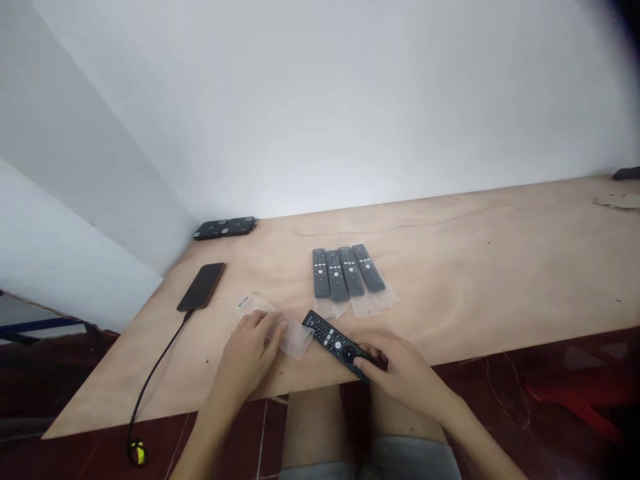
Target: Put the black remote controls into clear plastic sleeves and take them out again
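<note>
My right hand (393,360) grips the lower end of a black remote control (333,340), its thumb on top near the round button pad. The remote's far end points up and left, close to the mouth of a clear plastic sleeve (295,340). That sleeve is pinched between the thumb and fingers of my left hand (257,347), and a printed label shows at its far end. Beyond my hands several remotes in clear sleeves (343,273) lie side by side on the wooden table.
A phone (203,287) lies at the left, with a black cable (155,373) running over the table edge. Two black boxes (225,228) sit in the back left corner by the white wall (350,100). A dark object (627,173) lies far right.
</note>
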`<action>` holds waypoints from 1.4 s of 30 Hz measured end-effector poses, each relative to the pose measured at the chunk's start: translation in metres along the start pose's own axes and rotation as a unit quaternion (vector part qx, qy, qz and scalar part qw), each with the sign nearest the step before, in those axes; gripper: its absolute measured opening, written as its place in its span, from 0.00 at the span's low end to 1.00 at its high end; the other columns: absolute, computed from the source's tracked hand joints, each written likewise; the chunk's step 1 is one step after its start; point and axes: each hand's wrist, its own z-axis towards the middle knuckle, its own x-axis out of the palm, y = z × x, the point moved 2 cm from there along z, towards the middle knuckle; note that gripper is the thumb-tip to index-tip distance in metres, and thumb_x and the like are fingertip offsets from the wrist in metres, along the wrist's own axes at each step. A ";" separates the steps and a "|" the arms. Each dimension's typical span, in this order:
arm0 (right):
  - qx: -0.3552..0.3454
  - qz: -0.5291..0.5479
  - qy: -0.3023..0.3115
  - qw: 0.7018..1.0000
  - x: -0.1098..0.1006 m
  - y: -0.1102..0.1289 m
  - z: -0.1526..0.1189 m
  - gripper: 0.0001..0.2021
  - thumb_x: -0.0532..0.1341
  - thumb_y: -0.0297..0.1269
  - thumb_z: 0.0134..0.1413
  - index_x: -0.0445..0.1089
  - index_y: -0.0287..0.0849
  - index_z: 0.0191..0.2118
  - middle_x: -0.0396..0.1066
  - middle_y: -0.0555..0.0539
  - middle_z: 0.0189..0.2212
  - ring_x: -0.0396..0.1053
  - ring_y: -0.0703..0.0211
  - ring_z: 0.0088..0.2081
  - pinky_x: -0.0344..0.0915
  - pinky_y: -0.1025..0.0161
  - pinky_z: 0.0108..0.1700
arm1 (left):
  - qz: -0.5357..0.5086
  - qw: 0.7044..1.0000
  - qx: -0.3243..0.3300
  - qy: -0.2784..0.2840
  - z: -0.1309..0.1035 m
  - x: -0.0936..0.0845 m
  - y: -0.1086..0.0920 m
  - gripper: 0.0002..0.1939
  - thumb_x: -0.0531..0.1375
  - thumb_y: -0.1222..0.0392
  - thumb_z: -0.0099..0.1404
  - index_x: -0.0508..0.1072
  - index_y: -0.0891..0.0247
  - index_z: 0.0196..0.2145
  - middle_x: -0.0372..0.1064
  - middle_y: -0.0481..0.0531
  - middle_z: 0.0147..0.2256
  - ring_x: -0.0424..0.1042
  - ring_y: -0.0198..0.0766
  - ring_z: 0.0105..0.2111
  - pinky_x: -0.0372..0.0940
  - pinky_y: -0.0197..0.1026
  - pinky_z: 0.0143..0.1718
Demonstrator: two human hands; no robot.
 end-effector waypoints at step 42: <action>-0.108 -0.255 -0.051 0.960 0.083 0.035 0.076 0.25 0.56 0.44 0.78 0.64 0.51 0.74 0.64 0.46 0.75 0.52 0.34 0.77 0.46 0.31 0.75 | -0.076 0.995 0.037 -0.062 -0.004 0.029 0.024 0.18 0.56 0.56 0.80 0.77 0.58 0.61 0.75 0.61 0.64 0.70 0.59 0.68 0.67 0.68 0.69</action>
